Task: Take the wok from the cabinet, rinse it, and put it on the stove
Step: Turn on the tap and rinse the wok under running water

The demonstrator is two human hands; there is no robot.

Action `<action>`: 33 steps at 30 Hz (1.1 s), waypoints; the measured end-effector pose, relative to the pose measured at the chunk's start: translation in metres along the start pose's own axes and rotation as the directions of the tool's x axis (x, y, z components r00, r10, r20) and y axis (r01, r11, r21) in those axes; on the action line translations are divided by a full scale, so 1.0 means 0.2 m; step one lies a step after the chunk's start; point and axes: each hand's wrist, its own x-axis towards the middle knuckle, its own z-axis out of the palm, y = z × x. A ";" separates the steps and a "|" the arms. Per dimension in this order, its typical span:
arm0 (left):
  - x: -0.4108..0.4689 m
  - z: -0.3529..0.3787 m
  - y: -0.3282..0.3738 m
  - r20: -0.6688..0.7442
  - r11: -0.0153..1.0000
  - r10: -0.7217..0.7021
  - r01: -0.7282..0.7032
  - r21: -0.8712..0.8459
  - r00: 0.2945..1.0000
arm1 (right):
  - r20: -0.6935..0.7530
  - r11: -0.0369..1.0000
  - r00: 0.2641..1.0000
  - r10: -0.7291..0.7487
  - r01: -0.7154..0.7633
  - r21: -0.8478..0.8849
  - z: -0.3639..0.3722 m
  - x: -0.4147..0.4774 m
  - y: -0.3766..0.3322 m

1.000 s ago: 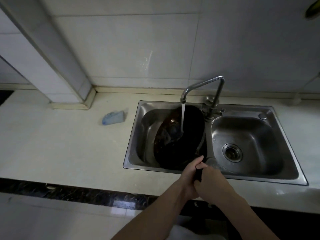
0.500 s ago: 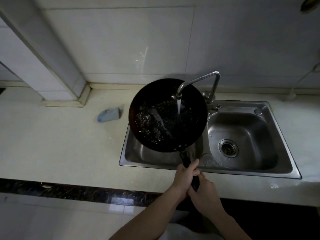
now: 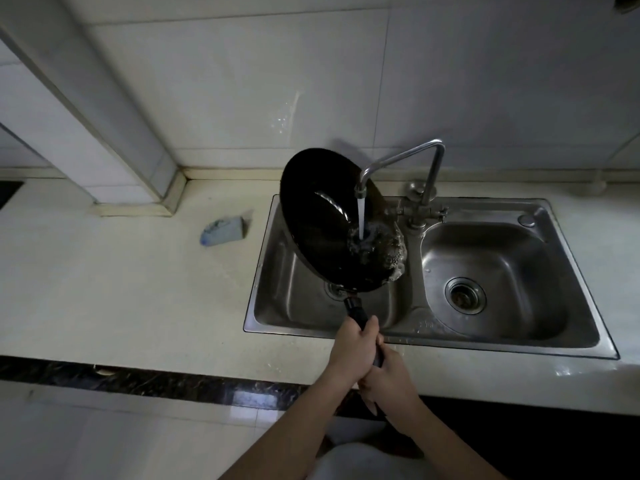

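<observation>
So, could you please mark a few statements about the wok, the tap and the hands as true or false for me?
1. The left hand and the right hand both grip the handle of the wok. True.
2. The tap is turned off. False: water runs from it into the wok.
3. The wok lies flat on the counter. False: it is held tilted above the left basin.
4. A bluish block lies on the counter to the left of the sink. True.
5. The right hand is the one nearer the wok's bowl. False: the left hand is nearer, and the right hand grips behind it.
</observation>
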 end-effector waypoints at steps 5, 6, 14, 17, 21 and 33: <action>0.01 0.01 0.03 0.007 0.984 -0.162 0.163 -0.073 0.987 | 0.093 0.966 0.983 0.158 -0.173 0.190 -0.01 -0.05 -0.07; 0.01 0.01 0.04 0.015 0.975 -0.195 0.196 -0.101 0.981 | 0.101 0.959 0.979 0.179 -0.196 0.205 -0.02 -0.05 -0.09; 0.06 0.04 0.04 0.188 0.777 -0.426 0.465 -0.425 0.885 | -0.007 0.929 0.977 0.214 -0.206 -0.307 -0.09 0.01 -0.26; 0.04 0.05 0.04 0.285 0.735 -0.439 0.523 -0.431 0.852 | -0.046 0.842 0.989 0.141 -0.144 -0.520 -0.10 0.04 -0.23; 0.04 0.08 0.00 0.395 0.723 -0.425 0.568 -0.393 0.815 | -0.083 0.744 0.996 0.023 -0.072 -0.665 -0.11 0.03 -0.14; 0.15 0.14 -0.09 0.261 0.764 -0.239 0.347 -0.544 0.935 | -0.083 0.754 0.962 -0.258 0.147 -0.640 -0.16 0.09 0.06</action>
